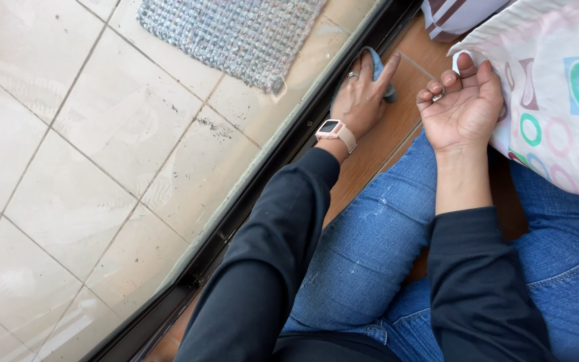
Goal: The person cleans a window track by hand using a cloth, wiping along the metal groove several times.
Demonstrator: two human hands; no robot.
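My left hand (362, 99) presses a blue-grey cloth (378, 67) onto the brown wooden floor (370, 151), right beside the black window frame (263, 181). A pink square watch (333, 129) sits on that wrist and a ring is on one finger. My right hand (462, 106) is palm up with the fingers curled, holding back the edge of a white curtain (557, 100) printed with coloured circles. Both arms wear dark sleeves. My knee in blue jeans (370, 248) lies between the arms.
Behind the glass pane lies a beige tiled floor (68, 167) with dirt specks and a grey woven mat (236, 33). A striped fabric (450, 13) shows at the top edge.
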